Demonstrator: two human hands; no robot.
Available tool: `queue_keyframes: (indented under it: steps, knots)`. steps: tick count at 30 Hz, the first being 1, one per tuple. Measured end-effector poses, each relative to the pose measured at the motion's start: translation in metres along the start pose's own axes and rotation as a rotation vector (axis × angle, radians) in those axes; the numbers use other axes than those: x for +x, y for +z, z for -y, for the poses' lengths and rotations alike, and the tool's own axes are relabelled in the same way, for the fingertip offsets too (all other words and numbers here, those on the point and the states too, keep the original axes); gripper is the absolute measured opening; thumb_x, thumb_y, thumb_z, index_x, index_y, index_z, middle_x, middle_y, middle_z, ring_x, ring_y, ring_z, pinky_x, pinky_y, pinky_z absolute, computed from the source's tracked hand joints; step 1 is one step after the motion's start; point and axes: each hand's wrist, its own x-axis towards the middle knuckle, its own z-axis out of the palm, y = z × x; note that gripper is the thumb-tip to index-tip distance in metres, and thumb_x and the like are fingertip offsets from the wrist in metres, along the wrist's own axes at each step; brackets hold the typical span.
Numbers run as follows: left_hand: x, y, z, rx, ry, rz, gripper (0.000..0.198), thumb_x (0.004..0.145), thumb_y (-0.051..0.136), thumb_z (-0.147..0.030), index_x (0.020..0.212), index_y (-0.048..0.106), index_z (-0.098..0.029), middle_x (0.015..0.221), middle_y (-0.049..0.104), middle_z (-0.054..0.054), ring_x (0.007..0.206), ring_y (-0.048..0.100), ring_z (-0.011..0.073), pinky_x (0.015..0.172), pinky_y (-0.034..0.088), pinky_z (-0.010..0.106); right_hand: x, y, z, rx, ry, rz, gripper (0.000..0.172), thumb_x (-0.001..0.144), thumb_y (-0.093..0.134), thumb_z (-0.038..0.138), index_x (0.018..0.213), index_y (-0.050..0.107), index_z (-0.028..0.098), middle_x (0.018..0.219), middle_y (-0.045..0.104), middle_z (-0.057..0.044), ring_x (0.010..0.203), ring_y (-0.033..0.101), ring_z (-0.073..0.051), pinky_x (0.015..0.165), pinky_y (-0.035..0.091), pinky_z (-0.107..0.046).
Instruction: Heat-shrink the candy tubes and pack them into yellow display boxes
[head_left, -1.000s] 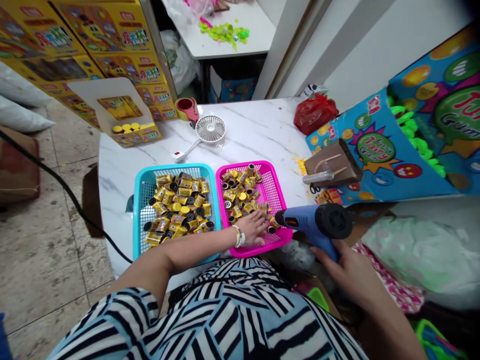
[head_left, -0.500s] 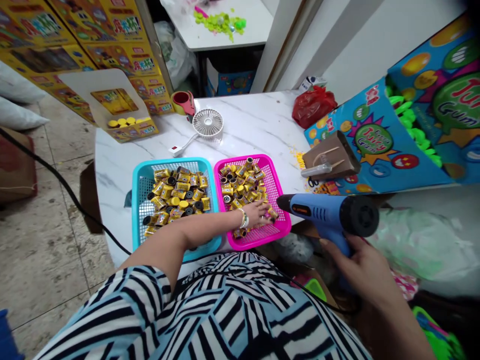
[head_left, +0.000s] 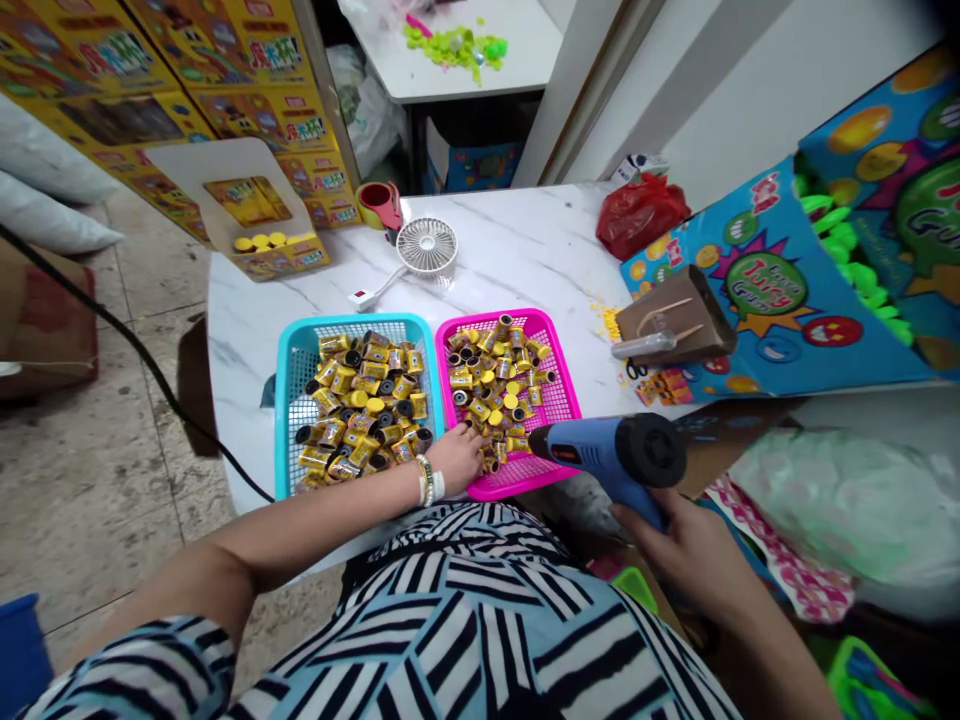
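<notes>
In my right hand (head_left: 686, 545) is a blue heat gun (head_left: 592, 445), its grip wrapped by my fingers. The black nozzle points left over the right side of the pink basket (head_left: 564, 380). My left hand (head_left: 457, 460) lies across that basket's near left rim, fingers apart and bent down onto the small yellow-wrapped containers (head_left: 495, 388); its fingertips are partly hidden. Some containers show dark open ends, others yellow caps. Beside it on the left stands a turquoise basket (head_left: 282, 400) with more yellow-wrapped containers (head_left: 367, 385), under my left forearm.
On the marbled table (head_left: 517, 250) are a small white fan (head_left: 427, 246), a tape dispenser (head_left: 381, 205), an open yellow display box (head_left: 289, 262) and a red plastic bag (head_left: 637, 215). A blue gum carton (head_left: 780, 280) occupies the right side. A black cable (head_left: 142, 350) runs at the left.
My left hand has moved left from the pink basket's right part to its near left rim. The heat gun has moved left and slightly down, its nozzle now over the basket. The view has shifted slightly.
</notes>
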Motion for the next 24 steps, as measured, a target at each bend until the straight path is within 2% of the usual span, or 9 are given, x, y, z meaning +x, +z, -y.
queue_keyframes:
  steps: [2, 5, 7, 10, 13, 17, 20, 22, 24]
  knots:
    - [0.002, 0.005, -0.007, -0.005, -0.038, 0.049, 0.023, 0.085, 0.058, -0.031, 0.088, 0.07, -0.012, 0.09, 0.066, 0.016, 0.091, 0.059, 0.0281, 0.086, 0.04, 0.044, 0.011, 0.006, 0.007, -0.051, 0.001, -0.047, 0.047, 0.081, 0.049, 0.06, 0.097, 0.066, 0.019, 0.05, 0.056, 0.0, 0.05, 0.057, -0.022, 0.053, 0.037, -0.029]
    - [0.018, 0.011, -0.017, -0.06, -0.198, 0.127, 0.042, 0.079, 0.066, -0.031, 0.115, 0.063, -0.009, 0.097, 0.067, 0.019, 0.096, 0.061, 0.0321, 0.085, 0.042, 0.045, 0.027, 0.008, 0.014, -0.142, 0.019, -0.211, 0.052, 0.083, 0.047, 0.062, 0.102, 0.066, 0.017, 0.051, 0.056, -0.002, 0.053, 0.059, -0.024, 0.055, 0.037, -0.03]
    - [0.029, 0.015, -0.025, -0.099, -0.297, 0.139, 0.037, 0.087, 0.055, -0.022, 0.121, 0.058, -0.009, 0.098, 0.066, 0.02, 0.095, 0.063, 0.0313, 0.081, 0.045, 0.044, 0.031, 0.004, 0.015, -0.176, 0.024, -0.282, 0.053, 0.082, 0.047, 0.062, 0.105, 0.065, 0.017, 0.053, 0.057, -0.003, 0.054, 0.059, -0.025, 0.055, 0.037, -0.031]
    - [0.044, 0.014, -0.032, -0.137, -0.35, 0.116, 0.03, 0.093, 0.039, -0.014, 0.116, 0.058, -0.01, 0.103, 0.062, 0.019, 0.083, 0.066, 0.0249, 0.071, 0.049, 0.039, 0.025, -0.003, 0.008, -0.15, 0.055, -0.217, 0.051, 0.08, 0.047, 0.064, 0.098, 0.064, 0.019, 0.048, 0.055, -0.001, 0.051, 0.058, -0.025, 0.054, 0.038, -0.032]
    - [0.056, -0.004, -0.022, -0.174, -0.387, 0.036, 0.031, 0.097, 0.039, -0.024, 0.123, 0.051, -0.014, 0.118, 0.054, 0.017, 0.084, 0.066, 0.0207, 0.067, 0.05, 0.033, 0.006, -0.007, -0.002, -0.102, 0.118, -0.133, 0.046, 0.078, 0.048, 0.066, 0.086, 0.062, 0.023, 0.045, 0.054, -0.001, 0.048, 0.058, -0.025, 0.052, 0.039, -0.033]
    - [0.054, -0.039, 0.003, -0.235, -0.599, -0.15, 0.046, 0.097, 0.039, -0.049, 0.123, 0.051, -0.014, 0.119, 0.055, 0.016, 0.094, 0.064, 0.0225, 0.073, 0.05, 0.032, -0.018, -0.003, -0.011, -0.069, 0.165, -0.089, 0.044, 0.077, 0.049, 0.066, 0.08, 0.06, 0.024, 0.043, 0.053, -0.001, 0.046, 0.057, -0.024, 0.051, 0.039, -0.033]
    - [0.039, -0.045, 0.006, -0.171, -0.569, 0.032, 0.034, 0.097, 0.041, -0.035, 0.108, 0.063, -0.012, 0.104, 0.064, 0.017, 0.101, 0.062, 0.0268, 0.084, 0.047, 0.039, -0.028, 0.005, -0.015, -0.011, 0.141, -0.054, 0.047, 0.074, 0.051, 0.068, 0.079, 0.061, 0.022, 0.042, 0.052, 0.001, 0.042, 0.054, -0.022, 0.048, 0.037, -0.031]
    - [0.033, -0.036, -0.004, -0.139, -0.486, 0.168, 0.024, 0.093, 0.047, -0.02, 0.093, 0.07, -0.014, 0.091, 0.069, 0.016, 0.105, 0.06, 0.029, 0.093, 0.043, 0.044, -0.031, 0.01, -0.016, 0.014, 0.111, -0.036, 0.049, 0.074, 0.052, 0.068, 0.079, 0.063, 0.021, 0.041, 0.051, 0.002, 0.04, 0.051, -0.02, 0.046, 0.036, -0.03]
    - [0.036, -0.022, -0.02, -0.143, -0.466, 0.226, 0.024, 0.088, 0.048, -0.012, 0.093, 0.071, -0.014, 0.088, 0.071, 0.017, 0.107, 0.06, 0.0305, 0.095, 0.04, 0.048, -0.031, 0.012, -0.015, 0.03, 0.094, -0.041, 0.051, 0.075, 0.052, 0.069, 0.08, 0.064, 0.02, 0.043, 0.053, 0.001, 0.04, 0.051, -0.019, 0.045, 0.036, -0.03]
